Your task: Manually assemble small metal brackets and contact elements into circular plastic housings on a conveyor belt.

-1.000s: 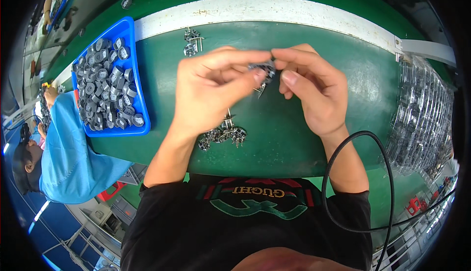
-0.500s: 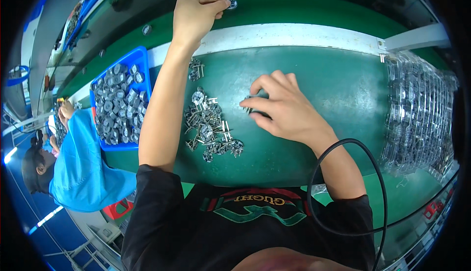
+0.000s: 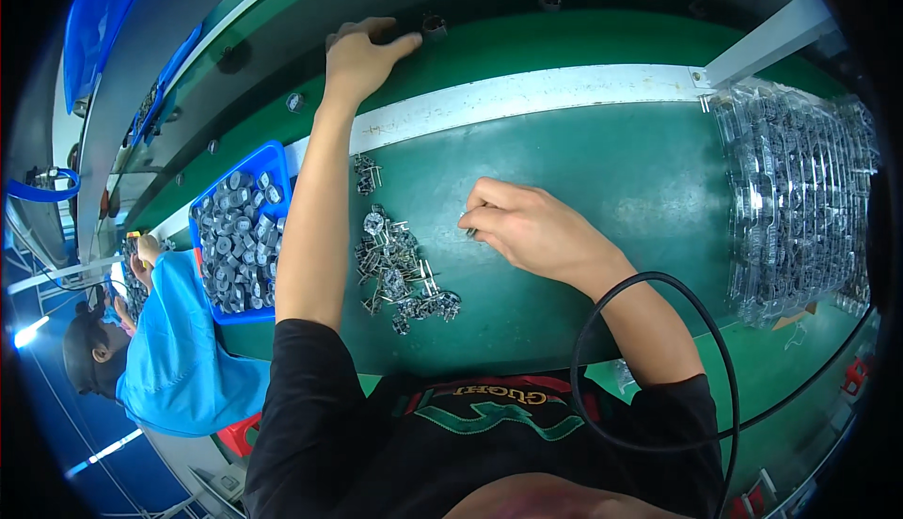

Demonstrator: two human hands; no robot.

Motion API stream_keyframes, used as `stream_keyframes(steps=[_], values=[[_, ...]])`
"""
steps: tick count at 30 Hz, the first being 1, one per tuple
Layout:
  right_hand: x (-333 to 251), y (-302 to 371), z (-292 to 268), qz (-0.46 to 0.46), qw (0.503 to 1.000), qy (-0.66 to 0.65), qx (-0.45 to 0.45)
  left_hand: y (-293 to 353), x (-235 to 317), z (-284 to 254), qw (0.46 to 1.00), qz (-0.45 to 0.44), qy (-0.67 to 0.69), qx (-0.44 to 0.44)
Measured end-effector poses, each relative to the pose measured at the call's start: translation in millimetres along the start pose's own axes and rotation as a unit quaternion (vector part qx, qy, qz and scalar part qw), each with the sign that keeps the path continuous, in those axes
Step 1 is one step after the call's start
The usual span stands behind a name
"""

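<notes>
Left grip (image 3: 361, 63) spread, right grip (image 3: 527, 225) pinching small metallic part (image 3: 469, 231); black cable (image 3: 722, 340) crosses right forearm (image 3: 641, 323), left forearm (image 3: 312, 237) overlaps blue tray (image 3: 280, 166).

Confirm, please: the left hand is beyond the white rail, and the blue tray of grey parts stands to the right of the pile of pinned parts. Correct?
Not quite: the head view shows the blue tray of grey parts to the left of the pile of pinned parts. The left hand is beyond the white rail.
</notes>
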State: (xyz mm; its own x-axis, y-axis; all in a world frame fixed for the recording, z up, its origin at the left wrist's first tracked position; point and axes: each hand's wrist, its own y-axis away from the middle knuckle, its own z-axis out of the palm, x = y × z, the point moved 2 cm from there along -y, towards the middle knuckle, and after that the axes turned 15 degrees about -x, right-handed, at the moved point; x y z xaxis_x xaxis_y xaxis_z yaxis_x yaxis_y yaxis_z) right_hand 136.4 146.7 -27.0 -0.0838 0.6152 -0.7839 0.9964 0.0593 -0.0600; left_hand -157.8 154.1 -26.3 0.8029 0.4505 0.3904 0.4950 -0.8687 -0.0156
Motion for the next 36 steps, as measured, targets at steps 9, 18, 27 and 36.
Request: stream_keyframes(steps=[9, 18, 27, 36], values=[[-11.9, -1.3, -14.5, 0.016, 0.994, 0.101, 0.046, 57.5, 48.4, -26.4, 0.987, 0.02, 0.149, -0.066], [-20.5, -4.1, -17.8, -0.004, 0.986, -0.007, 0.166, 160.6, 60.9, -11.8, 0.737, -0.042, 0.667, -0.098], [-13.3, 0.0, -19.6, 0.059, 0.877, -0.434, 0.196, 179.2, 72.6, -1.8, 0.607, 0.003, 0.782, -0.145], [-21.3, 0.7, -22.7, 0.019, 0.915, -0.282, 0.287, 187.9, 76.8, 6.1, 0.651, 0.062, 0.746, -0.123]])
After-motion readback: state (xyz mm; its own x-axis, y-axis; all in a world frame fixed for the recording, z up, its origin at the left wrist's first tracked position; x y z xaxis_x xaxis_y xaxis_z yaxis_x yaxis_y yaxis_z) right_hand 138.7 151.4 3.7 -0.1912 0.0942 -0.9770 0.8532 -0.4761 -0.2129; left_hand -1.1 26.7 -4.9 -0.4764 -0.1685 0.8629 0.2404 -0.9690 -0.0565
